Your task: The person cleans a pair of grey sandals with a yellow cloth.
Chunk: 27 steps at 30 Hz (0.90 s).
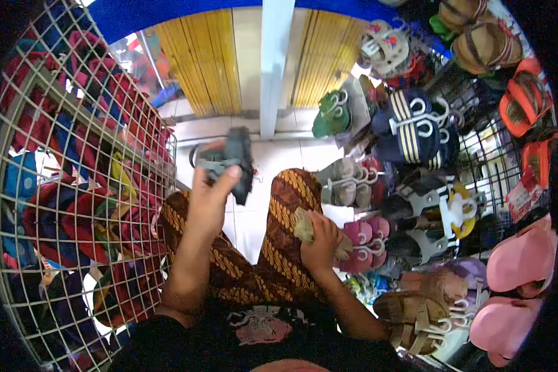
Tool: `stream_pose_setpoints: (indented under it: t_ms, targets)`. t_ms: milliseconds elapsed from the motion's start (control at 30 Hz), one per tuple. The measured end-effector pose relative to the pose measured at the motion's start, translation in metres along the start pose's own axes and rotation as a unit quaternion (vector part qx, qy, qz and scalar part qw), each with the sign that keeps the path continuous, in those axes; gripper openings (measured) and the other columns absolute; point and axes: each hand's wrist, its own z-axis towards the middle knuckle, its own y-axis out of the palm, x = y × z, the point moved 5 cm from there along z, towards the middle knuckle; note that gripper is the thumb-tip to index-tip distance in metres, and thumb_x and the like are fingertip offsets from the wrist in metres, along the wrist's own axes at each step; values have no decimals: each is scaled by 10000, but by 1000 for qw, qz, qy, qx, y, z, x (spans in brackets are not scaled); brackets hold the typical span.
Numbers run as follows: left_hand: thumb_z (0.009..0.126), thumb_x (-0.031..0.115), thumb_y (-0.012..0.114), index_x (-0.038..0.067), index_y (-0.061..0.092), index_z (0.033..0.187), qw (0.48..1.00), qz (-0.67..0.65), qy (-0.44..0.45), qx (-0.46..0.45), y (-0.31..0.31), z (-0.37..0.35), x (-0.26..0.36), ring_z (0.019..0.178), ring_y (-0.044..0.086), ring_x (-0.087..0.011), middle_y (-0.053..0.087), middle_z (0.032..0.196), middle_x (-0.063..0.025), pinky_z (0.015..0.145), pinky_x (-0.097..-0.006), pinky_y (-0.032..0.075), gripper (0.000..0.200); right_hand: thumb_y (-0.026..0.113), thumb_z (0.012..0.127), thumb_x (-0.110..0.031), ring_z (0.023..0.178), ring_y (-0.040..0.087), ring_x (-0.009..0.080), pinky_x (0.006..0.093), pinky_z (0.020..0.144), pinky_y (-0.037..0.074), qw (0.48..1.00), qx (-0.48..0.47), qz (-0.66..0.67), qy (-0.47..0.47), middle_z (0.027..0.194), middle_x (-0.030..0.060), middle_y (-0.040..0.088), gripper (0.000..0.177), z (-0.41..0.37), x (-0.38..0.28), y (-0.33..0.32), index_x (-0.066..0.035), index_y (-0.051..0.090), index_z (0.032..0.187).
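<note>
My left hand is raised over the white tiled floor, closed around a dark sandal with grey straps. The sandal is upright and slightly blurred, and its thick black sole faces right. Resting by my right knee, my right hand is wrapped around a crumpled pale yellow-green cloth-like bundle. Part of that bundle sticks out on either side of the fist. Close to the right hand hangs a pair of pink sandals on a hanger. Patterned brown trousers cover my legs.
At left stands a wire grid rack with colourful footwear behind it. Hung on the right are navy striped slides, pink slippers, brown sandals and green sandals. Ahead are a pale post and yellow slatted panels.
</note>
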Motion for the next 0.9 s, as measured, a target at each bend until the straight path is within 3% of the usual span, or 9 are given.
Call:
stream_pose_setpoints:
  t_ms: [167, 200, 300, 433, 600, 700, 767, 800, 900]
  targets:
    - [858, 328, 767, 55, 551, 1210, 951, 297, -57, -69, 37, -42, -28, 898, 654, -184, 661, 997, -121, 789, -331, 533, 495, 628, 823, 6, 1124, 564, 323, 406, 995, 426, 969, 65, 221, 92, 1223, 152, 585, 486, 4, 17, -9, -40, 535, 1299]
    - [842, 398, 765, 52, 561, 1192, 933, 331, -78, -114, 38, -58, -73, 877, 677, -222, 668, 967, -159, 771, -350, 541, 533, 653, 934, -229, 1154, 592, 313, 408, 998, 459, 966, 74, 209, 131, 1245, 185, 620, 412, 0, 40, 0, -1, 555, 1262]
    - [827, 515, 736, 58, 557, 1199, 857, 458, -54, -230, 48, -109, -111, 851, 699, -324, 672, 925, -229, 734, -412, 553, 616, 654, 928, -144, 1167, 580, 293, 403, 1025, 446, 913, 121, 353, 164, 1249, 163, 618, 356, -3, 72, 13, 1, 570, 1243]
    - [822, 545, 712, 83, 521, 1260, 786, 477, -75, -385, 69, -133, -106, 847, 688, -410, 676, 959, -239, 702, -476, 551, 665, 631, 942, -96, 1133, 588, 256, 382, 1011, 452, 943, 138, 203, 224, 1200, 135, 634, 307, -4, 60, -3, -42, 583, 1240]
    - [766, 443, 755, 134, 535, 1323, 795, 412, 143, -422, 73, -149, -110, 882, 632, -372, 636, 930, -185, 776, -477, 516, 674, 617, 956, -158, 1177, 566, 229, 365, 1022, 438, 917, 122, 317, 211, 1233, 118, 633, 323, -3, 71, 0, -15, 594, 1245]
    - [754, 437, 765, 125, 576, 1288, 793, 447, 113, -399, 68, -133, -120, 834, 627, -360, 630, 908, -169, 748, -479, 509, 646, 603, 944, -149, 1146, 581, 234, 371, 968, 466, 982, -34, 123, 140, 1230, 112, 617, 367, -3, 109, -6, -3, 570, 1278]
    - [737, 406, 787, 113, 603, 1256, 802, 469, 170, -329, 66, -111, -108, 816, 628, -342, 627, 879, -156, 728, -473, 501, 624, 628, 928, -198, 1069, 614, 229, 373, 916, 499, 748, 10, 493, 443, 1177, 101, 634, 393, -3, 90, -14, -6, 569, 1266]
    - [729, 380, 800, 103, 614, 1237, 814, 471, 164, -299, 68, -104, -99, 812, 628, -333, 627, 870, -151, 723, -466, 497, 608, 640, 920, -223, 1031, 631, 226, 373, 890, 516, 671, 42, 541, 505, 1150, 95, 642, 408, -6, 87, -20, -8, 568, 1260]
    - [703, 313, 838, 73, 625, 1206, 824, 483, 178, -237, 70, -86, -75, 788, 615, -313, 623, 842, -131, 716, -427, 470, 596, 688, 876, -216, 1022, 622, 214, 364, 901, 514, 705, 64, 549, 445, 1180, 98, 635, 483, -21, 110, -23, -43, 547, 1305]
